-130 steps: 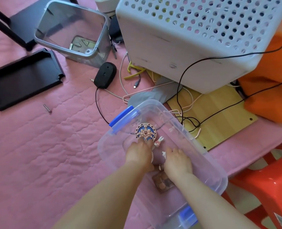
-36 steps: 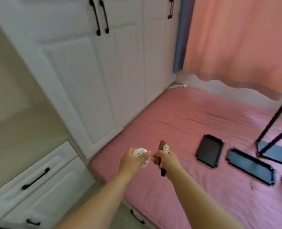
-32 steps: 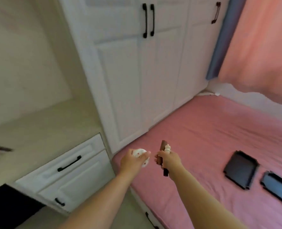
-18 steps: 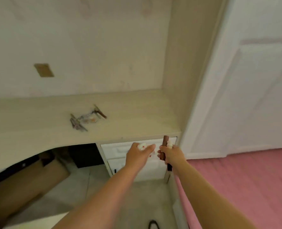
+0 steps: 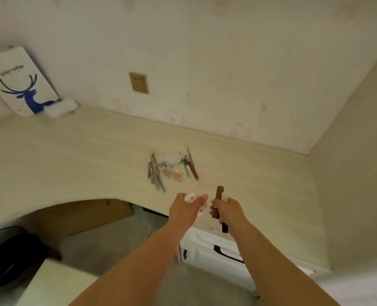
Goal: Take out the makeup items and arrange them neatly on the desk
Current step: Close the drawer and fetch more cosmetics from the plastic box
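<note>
Hands both loaded above the pale wood tabletop [image 5: 72, 155] edge: left hand [image 5: 186, 209] grips one white red-spotted round item [image 5: 191, 197]; right hand [image 5: 228, 209] grips one brown stick [image 5: 218, 195] plus one small white piece [image 5: 224, 197]. Beyond them on the tabletop: one white round compact [image 5: 172, 159], two small square pans [image 5: 172, 174], several pencils, count unclear.

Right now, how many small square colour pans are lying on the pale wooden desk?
2. A pink square pan and an orange square pan lie side by side among the makeup items, below the white round case. Others may be hidden in the hands.
</note>
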`<state>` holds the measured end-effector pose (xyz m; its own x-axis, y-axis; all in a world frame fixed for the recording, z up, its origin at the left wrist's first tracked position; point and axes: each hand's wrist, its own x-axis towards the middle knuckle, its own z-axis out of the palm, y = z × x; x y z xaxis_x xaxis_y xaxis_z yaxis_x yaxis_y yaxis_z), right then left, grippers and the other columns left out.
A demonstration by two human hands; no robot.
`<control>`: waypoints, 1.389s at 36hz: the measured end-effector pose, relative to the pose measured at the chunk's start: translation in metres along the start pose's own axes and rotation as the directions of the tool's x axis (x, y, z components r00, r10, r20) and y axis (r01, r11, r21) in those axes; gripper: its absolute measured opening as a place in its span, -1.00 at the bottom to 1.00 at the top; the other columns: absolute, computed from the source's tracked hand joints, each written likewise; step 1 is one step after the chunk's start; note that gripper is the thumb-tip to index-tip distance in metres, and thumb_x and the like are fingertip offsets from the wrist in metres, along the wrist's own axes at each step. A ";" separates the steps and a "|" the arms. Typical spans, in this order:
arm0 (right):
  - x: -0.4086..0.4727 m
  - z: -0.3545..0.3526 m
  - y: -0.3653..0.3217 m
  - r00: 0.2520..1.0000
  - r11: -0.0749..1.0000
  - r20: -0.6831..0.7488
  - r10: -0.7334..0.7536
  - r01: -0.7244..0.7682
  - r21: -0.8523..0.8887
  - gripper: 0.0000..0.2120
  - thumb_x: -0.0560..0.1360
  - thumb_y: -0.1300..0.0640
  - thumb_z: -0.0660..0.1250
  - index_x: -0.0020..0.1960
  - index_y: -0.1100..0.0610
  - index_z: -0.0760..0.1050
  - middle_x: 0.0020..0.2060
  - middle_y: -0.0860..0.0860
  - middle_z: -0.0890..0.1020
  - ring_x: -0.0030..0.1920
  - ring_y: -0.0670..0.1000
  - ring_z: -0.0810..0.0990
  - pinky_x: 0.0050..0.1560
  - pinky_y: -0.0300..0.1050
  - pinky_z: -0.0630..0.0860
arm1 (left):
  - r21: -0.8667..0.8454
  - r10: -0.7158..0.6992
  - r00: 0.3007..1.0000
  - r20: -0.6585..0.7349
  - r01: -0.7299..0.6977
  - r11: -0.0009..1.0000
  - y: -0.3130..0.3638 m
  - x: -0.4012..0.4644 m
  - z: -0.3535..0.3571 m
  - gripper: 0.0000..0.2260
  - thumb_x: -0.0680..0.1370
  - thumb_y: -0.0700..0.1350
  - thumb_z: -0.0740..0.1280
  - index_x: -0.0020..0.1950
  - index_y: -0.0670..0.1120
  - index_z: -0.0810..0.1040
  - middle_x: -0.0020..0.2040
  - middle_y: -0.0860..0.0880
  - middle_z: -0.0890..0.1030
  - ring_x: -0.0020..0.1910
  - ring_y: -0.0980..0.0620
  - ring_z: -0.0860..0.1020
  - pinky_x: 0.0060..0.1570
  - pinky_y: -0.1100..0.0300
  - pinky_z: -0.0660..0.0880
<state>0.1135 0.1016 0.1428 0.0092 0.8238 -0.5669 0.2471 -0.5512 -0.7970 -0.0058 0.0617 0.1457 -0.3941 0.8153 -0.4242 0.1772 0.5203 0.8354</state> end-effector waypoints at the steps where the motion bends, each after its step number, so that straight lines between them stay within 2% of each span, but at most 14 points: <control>1: 0.007 0.007 -0.004 1.000 1.000 0.014 0.005 -0.005 -0.011 -0.91 0.50 0.21 0.28 -0.18 0.14 0.44 -0.26 0.08 0.60 -0.19 0.08 0.61 -0.35 -0.17 0.41 | -0.006 -0.021 1.000 -0.011 0.021 1.000 -0.001 0.009 -0.005 -0.51 0.40 0.24 0.39 0.11 -0.09 0.46 0.00 -0.06 0.58 -0.05 -0.04 0.54 -0.12 0.16 0.41; 5: 0.040 0.039 -0.020 0.998 0.999 0.054 0.032 -0.029 -0.040 -0.92 0.51 0.22 0.27 -0.17 0.15 0.43 -0.24 0.09 0.59 -0.27 0.03 0.58 -0.40 -0.21 0.39 | -0.027 -0.084 0.996 -0.038 0.083 0.996 -0.010 0.052 -0.023 -0.46 0.38 0.30 0.35 0.12 -0.10 0.50 0.00 -0.10 0.60 -0.06 -0.07 0.57 -0.11 0.13 0.48; 9: 0.075 0.078 -0.036 0.995 0.998 0.087 0.050 -0.046 -0.046 -0.90 0.50 0.22 0.29 -0.19 0.14 0.44 -0.27 0.08 0.59 -0.34 -0.02 0.56 -0.40 -0.21 0.39 | -0.230 -0.191 0.981 -0.040 0.177 0.957 -0.011 0.095 -0.046 -0.63 0.48 0.10 0.37 0.17 -0.06 0.39 0.05 -0.09 0.53 0.07 -0.11 0.53 0.18 -0.08 0.49; 15: 0.114 0.147 -0.071 0.984 0.998 0.161 0.070 -0.070 -0.006 -0.90 0.49 0.12 0.34 -0.10 0.15 0.47 -0.31 0.05 0.58 -0.33 0.00 0.54 -0.36 -0.22 0.40 | -0.325 -0.214 0.976 -0.042 0.190 0.927 -0.010 0.161 -0.089 -0.66 0.50 -0.08 0.35 0.22 -0.12 0.36 0.10 -0.13 0.50 0.09 -0.13 0.52 0.17 -0.09 0.50; 19: 0.143 0.192 -0.088 0.982 0.991 0.157 0.108 -0.094 -0.094 -0.76 0.44 0.08 0.31 0.05 0.18 0.53 -0.19 0.10 0.62 -0.22 0.07 0.58 -0.22 -0.13 0.44 | -0.303 -0.208 0.977 -0.049 0.184 0.935 -0.005 0.202 -0.119 -0.51 0.32 0.05 0.35 0.18 -0.11 0.39 0.05 -0.11 0.53 0.04 -0.12 0.56 0.12 -0.08 0.53; 21: 0.153 0.209 -0.101 0.981 0.988 0.161 0.106 -0.085 -0.131 -0.82 0.46 0.10 0.27 0.00 0.18 0.51 -0.23 0.08 0.58 -0.26 0.04 0.53 -0.24 -0.14 0.43 | -0.289 -0.223 0.972 -0.073 0.194 0.938 -0.006 0.224 -0.131 -0.51 0.36 0.06 0.38 0.20 -0.13 0.39 0.07 -0.12 0.54 0.06 -0.12 0.55 0.16 -0.08 0.51; 23: 0.165 0.223 -0.111 0.981 0.987 0.161 0.106 -0.085 -0.134 -0.87 0.49 0.11 0.25 -0.03 0.16 0.49 -0.29 0.05 0.54 -0.31 0.01 0.48 -0.31 -0.17 0.39 | -0.254 -0.240 0.967 -0.088 0.211 0.944 -0.008 0.243 -0.141 -0.57 0.44 0.01 0.39 0.22 -0.14 0.39 0.10 -0.12 0.52 0.08 -0.12 0.52 0.15 0.01 0.49; 26: 0.182 0.237 -0.122 0.987 0.987 0.143 0.067 -0.045 -0.155 -0.89 0.50 0.13 0.25 -0.01 0.14 0.46 -0.30 0.03 0.51 -0.32 -0.02 0.46 -0.36 -0.20 0.37 | -0.178 -0.243 0.964 -0.104 0.223 0.959 -0.011 0.269 -0.149 -0.63 0.49 -0.03 0.35 0.24 -0.13 0.39 0.09 -0.09 0.51 0.04 -0.08 0.48 -0.02 0.15 0.39; 33: 0.230 0.257 -0.147 0.994 0.941 0.064 -0.090 0.106 -0.322 -0.88 0.48 0.16 0.25 -0.01 0.15 0.46 -0.16 0.05 0.54 -0.14 0.08 0.50 -0.15 -0.12 0.39 | -0.079 -0.203 0.969 -0.139 0.193 0.978 0.004 0.330 -0.153 -0.61 0.48 0.05 0.36 0.24 -0.08 0.42 0.06 -0.04 0.52 -0.05 -0.01 0.48 -0.14 0.23 0.38; 35: 0.242 0.262 -0.152 0.990 0.918 0.075 -0.123 0.142 -0.371 -0.91 0.48 0.15 0.26 -0.03 0.14 0.44 -0.17 0.02 0.52 -0.15 0.05 0.48 -0.21 -0.16 0.35 | -0.065 -0.184 0.972 -0.147 0.176 0.982 0.009 0.345 -0.151 -0.60 0.48 0.06 0.35 0.25 -0.06 0.42 0.06 -0.03 0.52 -0.05 0.00 0.48 -0.10 0.22 0.41; 38: 0.259 0.267 -0.155 0.985 0.894 0.070 -0.155 0.170 -0.415 -0.83 0.47 0.11 0.29 0.01 0.18 0.46 -0.11 0.05 0.55 -0.12 0.06 0.51 -0.13 -0.12 0.39 | -0.001 -0.115 0.983 -0.143 0.116 0.993 0.011 0.362 -0.149 -0.58 0.51 0.07 0.32 0.31 -0.03 0.37 0.14 -0.06 0.53 0.01 -0.02 0.50 0.00 0.20 0.42; 41: 0.272 0.272 -0.150 0.986 0.835 0.058 -0.159 0.166 -0.525 -0.72 0.48 0.04 0.30 0.09 0.20 0.45 -0.04 0.10 0.56 -0.02 0.13 0.54 -0.07 -0.05 0.42 | 0.109 -0.049 0.991 -0.125 0.062 0.992 0.010 0.374 -0.148 -0.66 0.55 0.09 0.24 0.29 0.02 0.38 0.14 -0.09 0.56 0.09 -0.09 0.53 0.14 0.08 0.46; 46: 0.284 0.279 -0.142 0.972 0.740 0.066 -0.226 0.216 -0.637 -0.66 0.48 -0.01 0.31 0.14 0.19 0.40 0.04 0.12 0.55 0.02 0.15 0.53 0.00 0.01 0.45 | 0.349 0.042 0.992 -0.120 0.003 0.937 0.002 0.385 -0.148 -0.68 0.58 0.13 0.15 0.28 0.06 0.39 0.17 -0.08 0.54 0.17 -0.12 0.45 0.17 0.02 0.40; 50: 0.283 0.280 -0.138 0.952 0.523 0.018 -0.306 0.183 -0.833 -0.61 0.55 -0.08 0.17 0.22 0.18 0.37 0.15 0.13 0.50 0.17 0.16 0.41 0.12 0.02 0.36 | 0.512 0.115 0.984 -0.134 -0.030 0.858 -0.008 0.383 -0.149 -0.66 0.58 0.17 0.11 0.29 0.08 0.38 0.22 -0.07 0.43 0.21 -0.09 0.36 0.15 0.03 0.33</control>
<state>-0.1896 0.3737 0.0339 -0.0838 0.9504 -0.2994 0.9376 -0.0265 -0.3466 -0.2929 0.3315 0.0286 -0.4883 0.8282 -0.2750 0.6261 0.5520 0.5507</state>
